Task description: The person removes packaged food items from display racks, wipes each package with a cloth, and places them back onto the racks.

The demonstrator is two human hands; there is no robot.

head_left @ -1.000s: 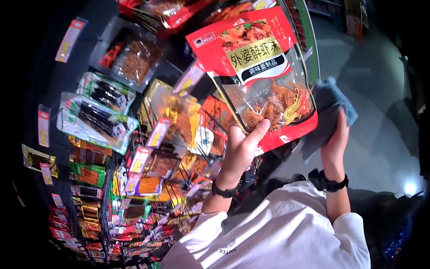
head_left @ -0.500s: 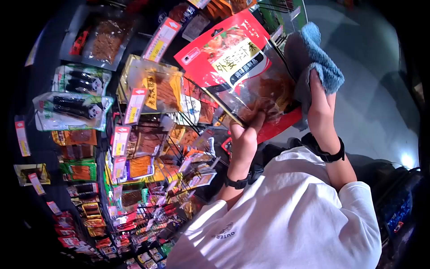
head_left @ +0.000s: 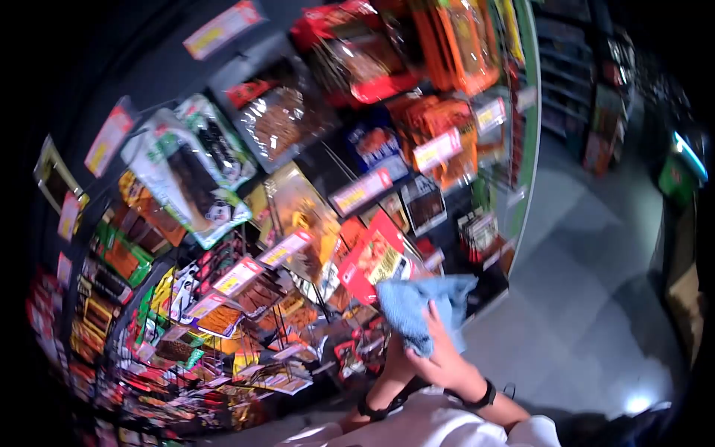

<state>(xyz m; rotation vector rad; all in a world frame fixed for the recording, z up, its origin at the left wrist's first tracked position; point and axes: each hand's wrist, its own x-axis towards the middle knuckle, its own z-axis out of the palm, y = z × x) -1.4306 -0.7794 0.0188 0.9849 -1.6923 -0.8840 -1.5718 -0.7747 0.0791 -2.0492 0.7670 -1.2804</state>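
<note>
A blue cloth [head_left: 421, 298] lies over the front of a red snack package [head_left: 375, 257], whose lower part is hidden. My right hand [head_left: 445, 356] presses on the cloth, its fingers wrapped on it. Behind it, my left hand [head_left: 396, 363] is low at the package's bottom; its fingers are mostly covered by the cloth and my right hand. Both wrists wear black bands. The package's top edge points up and left, toward the hanging goods.
Racks of hanging snack packs fill the left and middle, with price tags [head_left: 361, 191] on projecting hooks. A green-edged rack end [head_left: 530, 164] stands right of them. Grey floor [head_left: 573, 261], distant shelves [head_left: 562, 74] and a green bin [head_left: 679, 173] are at the right.
The view has tilted up toward the racks. My right hand has brought the cloth from beside the package onto its front, and the package and both hands sit lower in view.
</note>
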